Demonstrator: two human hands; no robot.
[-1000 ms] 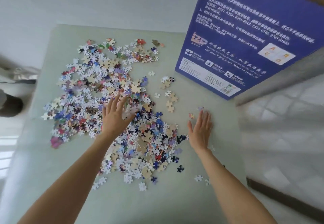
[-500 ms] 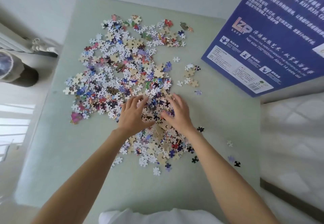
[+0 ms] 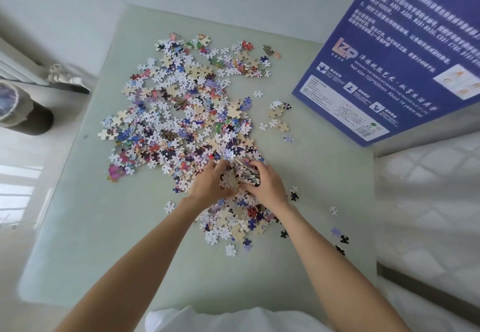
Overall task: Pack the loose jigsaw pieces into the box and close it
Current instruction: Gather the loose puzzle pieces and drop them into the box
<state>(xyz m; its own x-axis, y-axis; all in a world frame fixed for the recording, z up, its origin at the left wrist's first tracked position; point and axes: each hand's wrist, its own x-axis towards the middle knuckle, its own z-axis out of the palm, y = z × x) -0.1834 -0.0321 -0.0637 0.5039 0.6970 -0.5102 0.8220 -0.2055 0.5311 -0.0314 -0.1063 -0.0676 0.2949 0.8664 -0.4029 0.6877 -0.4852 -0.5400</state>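
Several loose jigsaw pieces (image 3: 187,113) lie scattered in a wide heap over the pale green table (image 3: 104,227). My left hand (image 3: 207,186) and my right hand (image 3: 265,186) are cupped together near the heap's lower middle, gripping a bunch of pieces (image 3: 242,175) between them. The blue puzzle box (image 3: 394,53) with white print stands at the upper right, its printed face turned toward me; its opening is not visible.
A few stray pieces (image 3: 340,238) lie near the table's right edge. A white quilted surface (image 3: 428,214) borders the table on the right. On the left are a dark cylinder (image 3: 20,116) and a radiator pipe. A white wall is behind.
Both hands moved from flat and apart on the table to the middle of the heap, then closed together around a bunch of pieces.
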